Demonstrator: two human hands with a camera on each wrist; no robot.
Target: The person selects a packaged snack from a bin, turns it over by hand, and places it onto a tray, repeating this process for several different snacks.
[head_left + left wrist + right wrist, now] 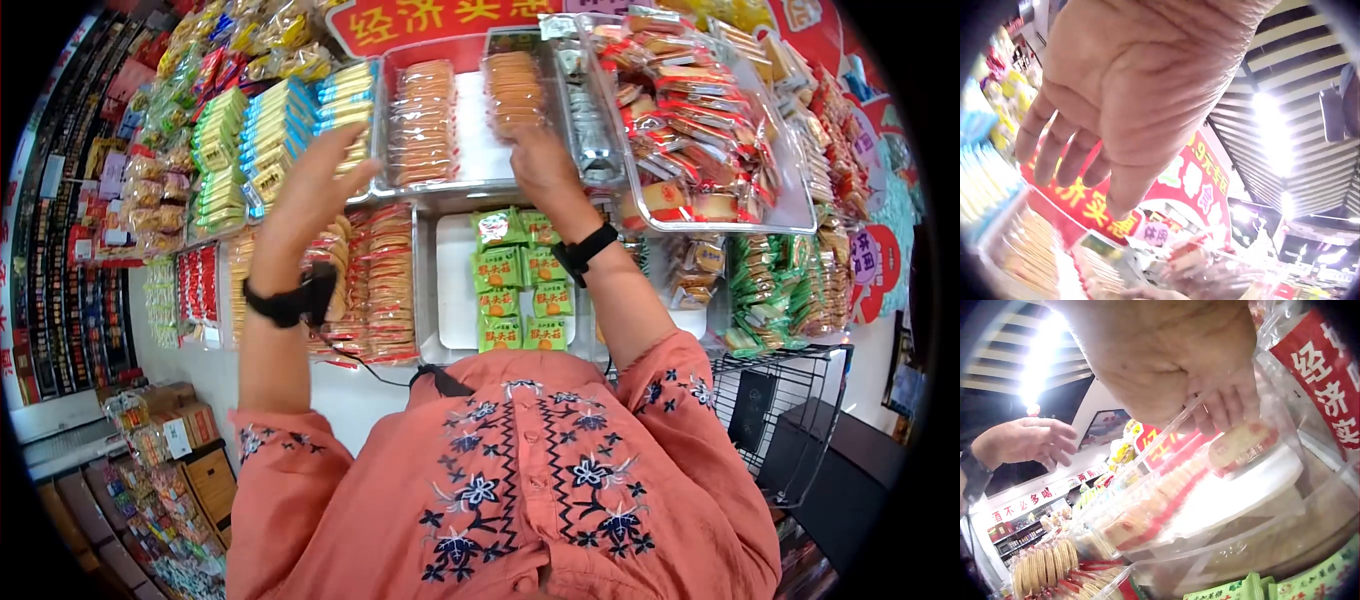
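Observation:
My right hand [545, 168] reaches into a clear plastic bin [445, 188] on the snack display. Its fingers touch the near end of the right row of wrapped biscuits [514, 85]. In the right wrist view those fingers point down at the top edge of a wrapped biscuit [1244, 447]. A second row of biscuits [423, 115] stands along the bin's left side, with white lining between the rows. My left hand [312, 185] hovers over the display left of the bin, fingers extended and holding nothing. Its palm shows in the left wrist view.
Blue and yellow snack packs [272, 140] lie to the left. At the right, another clear bin [720, 222] holds red-wrapped biscuits. Green packets [520, 285] sit in a lower tray, beside rows of round biscuits [390, 285]. A black wire basket [780, 400] stands at lower right.

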